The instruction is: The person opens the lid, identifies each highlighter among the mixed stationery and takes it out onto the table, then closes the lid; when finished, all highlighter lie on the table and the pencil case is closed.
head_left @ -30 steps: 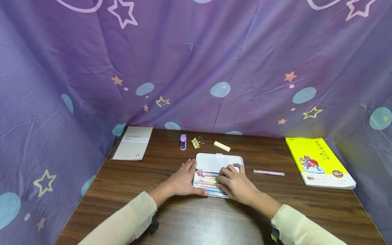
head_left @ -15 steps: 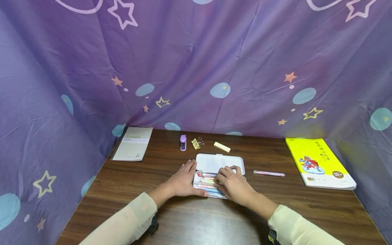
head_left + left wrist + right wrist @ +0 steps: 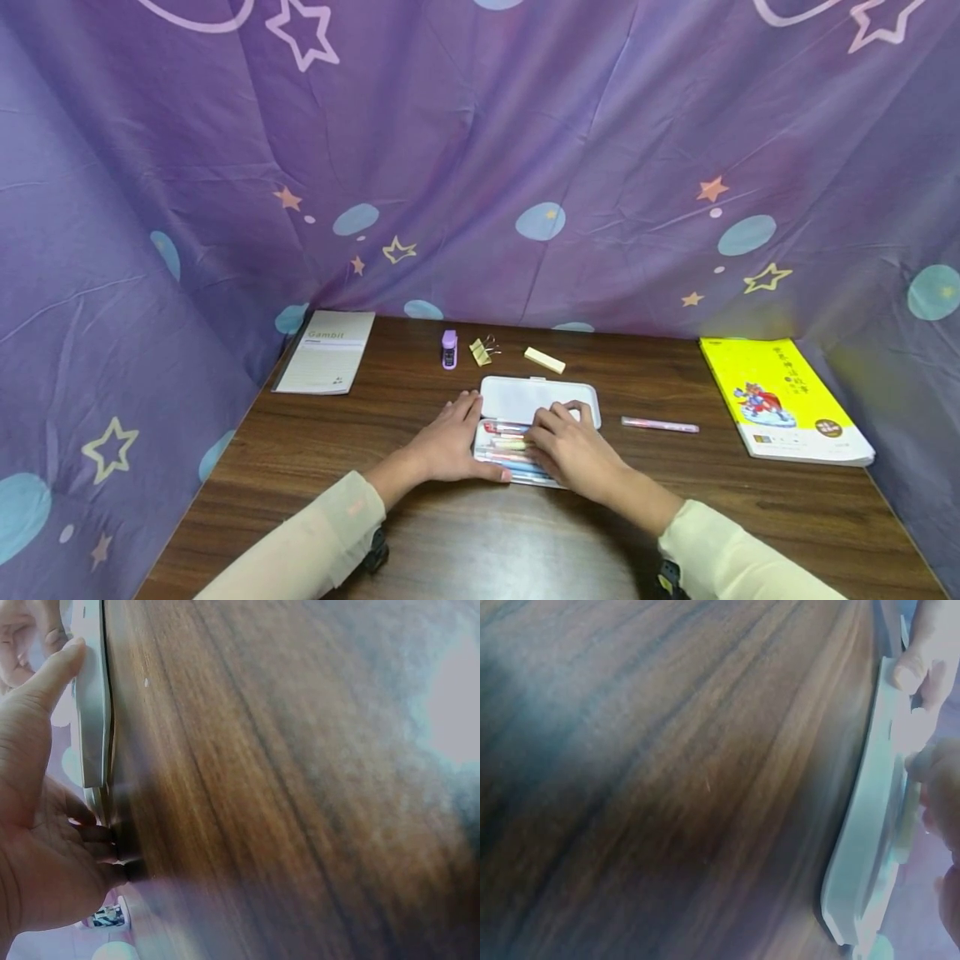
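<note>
A white pencil case [image 3: 538,400] lies unfolded on the table, its lid laid back and several pens [image 3: 504,454] in its tray. My left hand [image 3: 450,442] holds the left end, fingers spread along the side and thumb at the near edge; the left wrist view shows that thumb [image 3: 64,667] against the case wall. Over the right half of the tray, my right hand [image 3: 573,450] has curled fingers down among the pens, at a yellow-green pen [image 3: 510,445]. Its fingertips are hidden in the head view. In the right wrist view, thumb and finger meet just above the case wall [image 3: 862,825].
Behind the case stand a purple stapler [image 3: 449,350], a gold binder clip [image 3: 482,352] and a pale yellow eraser-like block [image 3: 544,360]. A pink-purple pen [image 3: 660,425] lies to the right, before a yellow book [image 3: 780,400]. A notebook [image 3: 326,354] lies at the back left.
My right hand has shifted slightly left over the tray, its fingers still down among the pens. The left hand and the case have stayed in place.
</note>
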Demonstrator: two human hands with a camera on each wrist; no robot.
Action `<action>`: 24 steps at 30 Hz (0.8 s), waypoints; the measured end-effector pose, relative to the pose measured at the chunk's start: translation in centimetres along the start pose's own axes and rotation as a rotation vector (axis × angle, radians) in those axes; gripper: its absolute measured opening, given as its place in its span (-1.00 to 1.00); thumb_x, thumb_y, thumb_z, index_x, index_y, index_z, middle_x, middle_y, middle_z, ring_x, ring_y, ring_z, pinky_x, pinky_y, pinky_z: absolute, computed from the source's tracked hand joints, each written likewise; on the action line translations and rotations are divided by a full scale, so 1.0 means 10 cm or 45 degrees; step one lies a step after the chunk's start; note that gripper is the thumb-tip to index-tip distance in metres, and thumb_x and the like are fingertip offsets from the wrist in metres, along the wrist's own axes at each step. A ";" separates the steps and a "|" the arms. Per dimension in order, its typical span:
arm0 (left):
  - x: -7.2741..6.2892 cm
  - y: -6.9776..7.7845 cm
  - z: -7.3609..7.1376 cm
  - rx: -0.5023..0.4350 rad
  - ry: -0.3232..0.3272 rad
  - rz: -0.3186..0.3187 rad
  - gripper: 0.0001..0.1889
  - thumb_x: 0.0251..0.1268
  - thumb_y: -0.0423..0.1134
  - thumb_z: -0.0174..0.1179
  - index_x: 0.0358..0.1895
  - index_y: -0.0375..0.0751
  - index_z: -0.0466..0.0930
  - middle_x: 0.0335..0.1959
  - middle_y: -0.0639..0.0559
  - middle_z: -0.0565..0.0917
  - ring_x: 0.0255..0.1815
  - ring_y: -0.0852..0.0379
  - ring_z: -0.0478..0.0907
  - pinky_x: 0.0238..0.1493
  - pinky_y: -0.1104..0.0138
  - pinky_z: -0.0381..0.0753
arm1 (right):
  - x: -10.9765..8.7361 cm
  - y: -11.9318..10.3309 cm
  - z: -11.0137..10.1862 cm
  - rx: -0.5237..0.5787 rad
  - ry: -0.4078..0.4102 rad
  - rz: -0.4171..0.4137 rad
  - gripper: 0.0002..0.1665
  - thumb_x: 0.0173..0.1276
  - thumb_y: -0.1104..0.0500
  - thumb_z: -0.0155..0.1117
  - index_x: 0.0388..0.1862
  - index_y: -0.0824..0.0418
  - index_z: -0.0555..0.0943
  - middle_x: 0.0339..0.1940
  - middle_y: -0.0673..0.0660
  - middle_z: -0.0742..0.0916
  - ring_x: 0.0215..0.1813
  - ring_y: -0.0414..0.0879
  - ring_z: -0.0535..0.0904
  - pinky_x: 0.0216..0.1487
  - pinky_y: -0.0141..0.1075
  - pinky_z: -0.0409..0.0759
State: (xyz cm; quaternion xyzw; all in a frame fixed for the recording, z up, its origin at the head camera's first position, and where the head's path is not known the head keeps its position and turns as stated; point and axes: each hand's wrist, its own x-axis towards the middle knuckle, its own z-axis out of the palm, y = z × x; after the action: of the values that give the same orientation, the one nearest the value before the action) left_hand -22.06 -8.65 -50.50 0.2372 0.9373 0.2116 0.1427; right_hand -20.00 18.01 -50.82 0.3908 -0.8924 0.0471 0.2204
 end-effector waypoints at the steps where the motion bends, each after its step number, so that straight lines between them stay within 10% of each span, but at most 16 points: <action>1: 0.00 0.00 0.00 -0.001 -0.003 -0.002 0.50 0.14 0.64 0.39 0.83 -0.35 -0.14 0.87 -0.29 -0.04 0.90 -0.24 -0.13 0.88 -0.02 0.01 | 0.00 0.01 -0.01 -0.012 0.008 -0.003 -0.79 0.36 0.02 0.66 -0.14 -0.05 0.77 -0.18 -0.11 0.68 -0.07 -0.10 0.55 0.18 0.11 0.55; 24: 0.00 0.00 0.00 0.031 0.000 0.010 0.49 0.15 0.63 0.39 0.83 -0.35 -0.13 0.87 -0.29 -0.03 0.91 -0.21 -0.13 0.89 0.00 0.00 | -0.35 0.55 -0.28 -0.121 0.219 -0.038 -0.68 0.16 0.21 0.70 -0.19 0.09 0.71 -0.16 0.06 0.67 -0.07 0.08 0.58 0.11 0.43 0.57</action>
State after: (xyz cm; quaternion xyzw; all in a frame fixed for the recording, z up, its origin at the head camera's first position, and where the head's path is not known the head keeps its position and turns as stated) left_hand -22.03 -8.65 -50.52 0.2426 0.9390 0.2006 0.1387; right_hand -20.87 24.92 -49.34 0.3877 -0.8655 0.0349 0.3154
